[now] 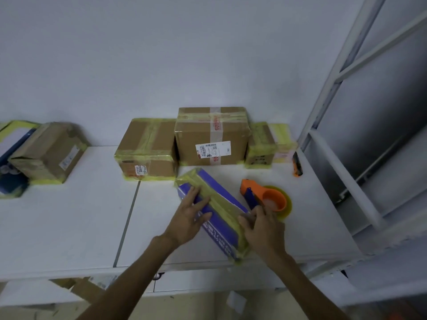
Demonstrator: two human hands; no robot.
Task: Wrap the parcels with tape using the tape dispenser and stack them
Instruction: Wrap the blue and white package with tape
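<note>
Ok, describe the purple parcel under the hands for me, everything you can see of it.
The purple parcel is a long, flat box, seemingly cardboard, with white print on its near side. Yellowish tape runs along its top and wraps both ends. It lies on the white table, angled away to the left, beside the orange tape dispenser. The left hand rests on it with straight fingers; the right hand grips its right edge.

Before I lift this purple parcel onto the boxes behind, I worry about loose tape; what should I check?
1. Left hand flat on the purple parcel: ok.
2. Right hand grips its near right edge: ok.
3. Tape dispenser lies on the table: ok.
4. Tape cut free of it: cannot tell.
5. Parcel wrapped all round: not ok, purple sides bare.
6. Tall brown box top free: ok.
</note>
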